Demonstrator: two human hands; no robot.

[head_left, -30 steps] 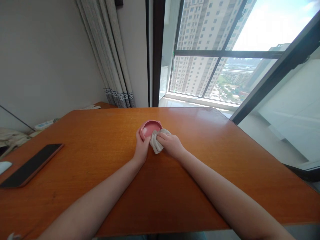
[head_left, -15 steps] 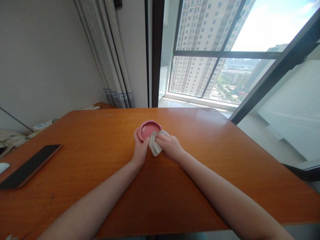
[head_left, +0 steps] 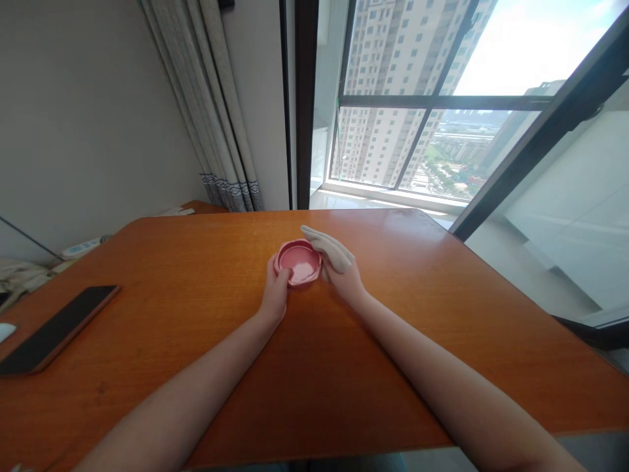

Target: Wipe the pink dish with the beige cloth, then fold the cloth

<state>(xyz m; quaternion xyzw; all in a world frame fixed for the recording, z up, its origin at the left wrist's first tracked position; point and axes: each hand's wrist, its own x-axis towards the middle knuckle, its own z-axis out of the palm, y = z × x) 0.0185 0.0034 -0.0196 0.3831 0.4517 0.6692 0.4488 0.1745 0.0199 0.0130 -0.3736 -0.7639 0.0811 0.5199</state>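
A shallow pink bowl (head_left: 303, 259) with an angular rim is held over the middle of the table, its hollow side facing me. My left hand (head_left: 274, 287) grips its left edge, the thumb over the rim and the other fingers mostly hidden behind. On the bowl's right side, my right hand (head_left: 346, 282) holds a pale cloth (head_left: 333, 250). The cloth drapes over the outstretched fingers and covers them, lying against the upper right rim.
The orange-brown wooden table (head_left: 196, 262) reaches toward a large window (head_left: 393, 144). A dark flat slab (head_left: 59, 328) with a reddish edge lies at the left, beside a partly visible white object (head_left: 6, 331). A grey curtain (head_left: 211, 118) hangs behind.
My right hand has moved the cloth from the bowl's lower right edge up to its upper right rim, and the cloth now spreads over the fingers. The bowl has shifted slightly right and down.
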